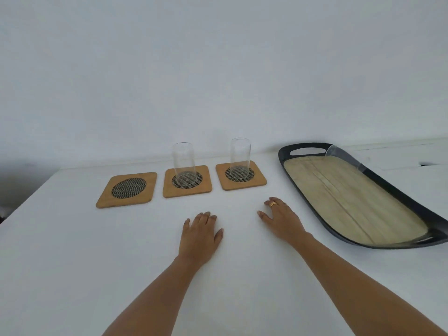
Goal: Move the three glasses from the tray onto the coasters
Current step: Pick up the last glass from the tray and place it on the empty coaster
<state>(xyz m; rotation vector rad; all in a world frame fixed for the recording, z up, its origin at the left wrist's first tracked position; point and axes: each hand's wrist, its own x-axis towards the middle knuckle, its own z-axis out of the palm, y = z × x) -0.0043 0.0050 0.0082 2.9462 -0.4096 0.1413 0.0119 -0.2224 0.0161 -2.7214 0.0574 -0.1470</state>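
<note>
Three square wooden coasters with dark mesh centres lie in a row on the white table. The left coaster (106, 198) is bare. A clear glass (183, 163) stands upright on the middle coaster (169, 191), and a second glass (240, 157) stands on the right coaster (259, 181). To the right lies a black tray (282, 157) with a pale wooden floor. A clear glass-like shape (345, 157) lies on its side along the tray's far rim. My left hand (200, 235) and my right hand (281, 220) rest flat on the table in front of the coasters, holding nothing.
A white wall rises right behind the coasters and the tray. The table's left edge runs diagonally past the left coaster, with dark floor beyond it. A gold ring sits on a finger of my right hand.
</note>
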